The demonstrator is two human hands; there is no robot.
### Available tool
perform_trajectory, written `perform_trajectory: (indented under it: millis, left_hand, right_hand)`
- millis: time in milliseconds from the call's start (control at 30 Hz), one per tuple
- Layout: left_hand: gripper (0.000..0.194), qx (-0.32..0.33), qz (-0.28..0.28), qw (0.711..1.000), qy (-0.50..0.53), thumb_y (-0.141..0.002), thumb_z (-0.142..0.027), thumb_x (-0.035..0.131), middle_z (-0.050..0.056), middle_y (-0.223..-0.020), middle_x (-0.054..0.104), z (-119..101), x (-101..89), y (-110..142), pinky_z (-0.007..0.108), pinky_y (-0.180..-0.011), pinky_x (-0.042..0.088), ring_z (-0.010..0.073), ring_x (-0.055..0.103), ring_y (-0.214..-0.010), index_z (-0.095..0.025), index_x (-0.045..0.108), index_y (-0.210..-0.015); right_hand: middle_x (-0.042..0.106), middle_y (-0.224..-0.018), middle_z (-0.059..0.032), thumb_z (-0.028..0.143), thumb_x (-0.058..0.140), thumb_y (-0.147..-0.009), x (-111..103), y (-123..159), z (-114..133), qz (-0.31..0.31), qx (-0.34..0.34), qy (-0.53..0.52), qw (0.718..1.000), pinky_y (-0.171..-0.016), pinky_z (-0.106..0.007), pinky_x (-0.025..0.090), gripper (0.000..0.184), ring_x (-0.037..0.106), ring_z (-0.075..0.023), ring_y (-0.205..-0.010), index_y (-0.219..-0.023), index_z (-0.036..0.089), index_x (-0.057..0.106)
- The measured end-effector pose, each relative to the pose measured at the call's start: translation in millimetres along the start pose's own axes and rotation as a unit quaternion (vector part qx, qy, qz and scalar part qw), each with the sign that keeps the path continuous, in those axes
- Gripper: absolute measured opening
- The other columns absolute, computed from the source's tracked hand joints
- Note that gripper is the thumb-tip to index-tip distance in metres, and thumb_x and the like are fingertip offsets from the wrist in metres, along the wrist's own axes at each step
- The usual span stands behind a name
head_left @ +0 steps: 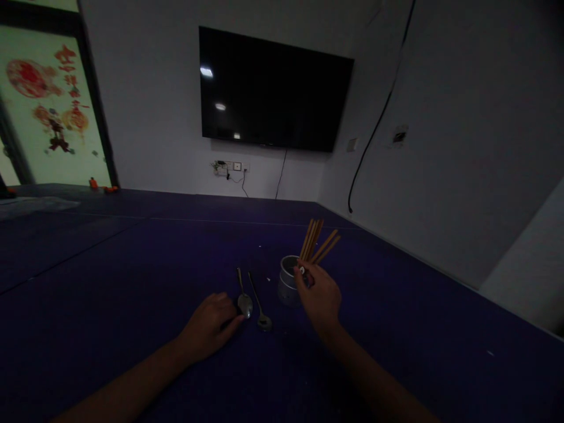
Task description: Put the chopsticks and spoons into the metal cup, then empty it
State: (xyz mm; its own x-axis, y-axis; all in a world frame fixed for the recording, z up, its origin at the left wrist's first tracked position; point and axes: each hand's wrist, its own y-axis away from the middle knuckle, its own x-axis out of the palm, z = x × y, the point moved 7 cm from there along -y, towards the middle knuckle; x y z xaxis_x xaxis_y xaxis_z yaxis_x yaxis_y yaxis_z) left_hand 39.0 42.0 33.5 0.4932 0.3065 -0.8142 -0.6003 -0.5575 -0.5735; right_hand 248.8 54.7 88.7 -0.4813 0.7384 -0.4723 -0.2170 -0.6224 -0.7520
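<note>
My right hand [324,292] is closed in a pinch around the lower part of several wooden chopsticks [312,238]. They fan up and to the right at the rim of a grey cylindrical cup [288,288]. A small white spot shows between thumb and forefinger; I cannot make out what it is. My left hand [209,329] lies on the dark blue surface, thumb apart from loosely bent fingers, holding nothing. Just right of its fingertips lies a metal spoon [245,305], bowl towards me. Beside that rests a second spoon [263,321] with a thin, dark-looking handle.
The blue surface [176,258] stretches back to the wall. A large television [273,88] hangs there above wall sockets [231,167] and cables. A black cable [370,147] runs down the right wall. Small orange objects [93,183] sit by the decorated glass door [53,106].
</note>
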Motion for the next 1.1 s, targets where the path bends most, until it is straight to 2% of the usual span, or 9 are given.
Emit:
perform_trajectory:
  millis: [167, 300, 467, 800, 900, 1033, 1100]
  left_hand:
    - [0.025, -0.002, 0.010, 1.000, -0.005, -0.089, -0.027, 0.043, 0.001, -0.066, 0.059, 2.1, 3.1, 0.7, 0.028, -0.060, 0.034, 0.0133, 0.050, -0.064, -0.017, 0.057, -0.070]
    - [0.026, 0.000, 0.014, 1.000, -0.005, -0.089, -0.027, 0.043, 0.001, -0.065, 0.059, 0.2, 1.7, -0.7, 0.028, -0.060, 0.034, 0.0133, 0.050, -0.064, -0.017, 0.057, -0.070]
    - [0.027, 0.001, 0.008, 1.000, 0.001, -0.089, -0.026, 0.042, 0.001, -0.066, 0.060, -2.9, -0.9, -2.1, 0.027, -0.060, 0.035, 0.0128, 0.051, -0.063, -0.018, 0.057, -0.070]
    - [0.026, 0.003, 0.021, 1.000, 0.016, -0.090, -0.026, 0.042, 0.001, -0.067, 0.061, -1.6, 2.0, -1.5, 0.027, -0.061, 0.036, 0.0128, 0.053, -0.063, -0.018, 0.057, -0.070]
    - [0.026, 0.001, 0.023, 0.999, 0.022, -0.089, -0.027, 0.042, 0.001, -0.068, 0.061, -1.4, 2.0, -1.5, 0.026, -0.061, 0.036, 0.0125, 0.053, -0.063, -0.018, 0.057, -0.070]
    - [0.026, 0.004, 0.024, 0.999, 0.025, -0.090, -0.028, 0.041, 0.001, -0.067, 0.061, -2.5, 1.8, -1.9, 0.026, -0.061, 0.036, 0.0121, 0.052, -0.063, -0.018, 0.059, -0.074]
    - [0.025, 0.003, 0.023, 0.999, 0.026, -0.090, -0.028, 0.042, 0.001, -0.066, 0.061, -2.5, 1.7, -1.9, 0.026, -0.059, 0.035, 0.0122, 0.052, -0.062, -0.018, 0.059, -0.075]
  right_hand:
    - [0.065, -0.072, -0.0031, 0.053, 0.044, -0.083, 0.1, 2.0, -0.1, -0.004, 0.012, 0.010, 1.000, -0.055, -0.027, 0.039, 0.045, 0.058, -0.0161, -0.061, -0.105, 0.019, 0.064]
    - [0.065, -0.072, -0.0034, 0.055, 0.045, -0.083, -1.7, 5.7, 5.2, -0.020, -0.014, 0.005, 1.000, -0.056, -0.026, 0.041, 0.048, 0.058, -0.0156, -0.059, -0.108, 0.018, 0.063]
    - [0.066, -0.074, -0.0042, 0.050, 0.045, -0.085, -4.1, 10.2, 12.9, -0.037, -0.063, -0.004, 0.997, -0.056, -0.024, 0.042, 0.043, 0.058, -0.0139, -0.058, -0.106, 0.018, 0.064]
    - [0.067, -0.071, -0.0045, 0.043, 0.042, -0.088, -5.3, 9.9, 15.3, -0.051, -0.093, 0.012, 0.994, -0.055, -0.023, 0.043, 0.038, 0.058, -0.0130, -0.055, -0.101, 0.018, 0.067]
    - [0.069, -0.073, -0.0047, 0.037, 0.043, -0.089, -8.7, 14.2, 23.2, -0.057, -0.150, 0.020, 0.987, -0.057, -0.022, 0.044, 0.032, 0.060, -0.0124, -0.057, -0.097, 0.019, 0.068]
    - [0.070, -0.076, -0.0045, 0.028, 0.044, -0.089, -0.5, 33.0, 45.6, 0.002, -0.268, 0.013, 0.963, -0.063, -0.022, 0.043, 0.026, 0.064, -0.0123, -0.066, -0.089, 0.019, 0.069]
    - [0.070, -0.075, -0.0046, 0.029, 0.041, -0.091, 10.3, 42.8, 53.4, 0.060, -0.283, 0.017, 0.957, -0.063, -0.022, 0.043, 0.029, 0.064, -0.0128, -0.066, -0.085, 0.020, 0.069]
